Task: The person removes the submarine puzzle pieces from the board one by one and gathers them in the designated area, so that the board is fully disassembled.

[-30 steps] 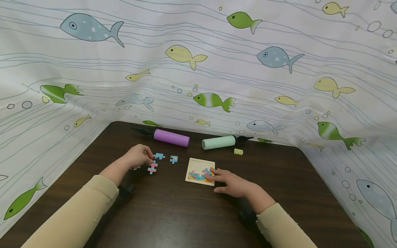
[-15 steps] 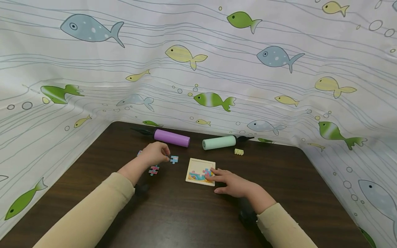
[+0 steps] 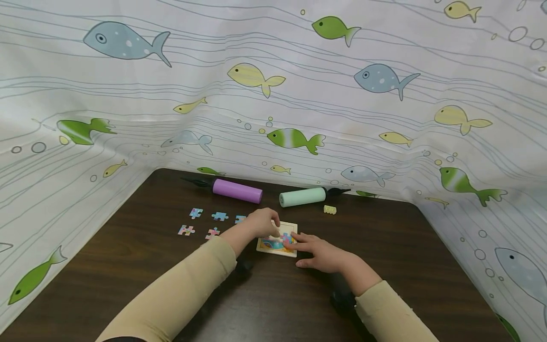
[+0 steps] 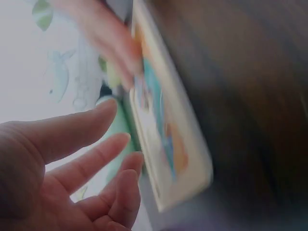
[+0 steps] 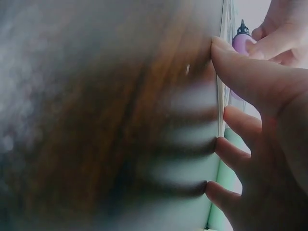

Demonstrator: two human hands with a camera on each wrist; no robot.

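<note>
A square wooden puzzle tray [image 3: 278,253] lies on the table, with a few coloured pieces fitted along its lower part. Above its left side hovers my left hand [image 3: 256,224]. In the left wrist view, the thumb and fingers of that left hand [image 4: 72,168] are spread apart with nothing between them. My right hand [image 3: 318,251] rests at the tray's right edge, its fingertips on the tray and the tabletop. Left of the tray lie several loose jigsaw pieces, among them a blue one [image 3: 220,216] and a pink one [image 3: 212,232].
Toward the back lie a purple hand pump [image 3: 237,191] and a mint-green hand pump [image 3: 302,196], both with black nozzles. A small yellow toy block [image 3: 330,209] sits near the green pump. A fish-print curtain [image 3: 273,95] encloses the dark wooden table [image 3: 256,304].
My left hand has moved right, from over the loose jigsaw pieces to above the puzzle tray, uncovering the pieces on the left. The right hand stays at the tray's edge.
</note>
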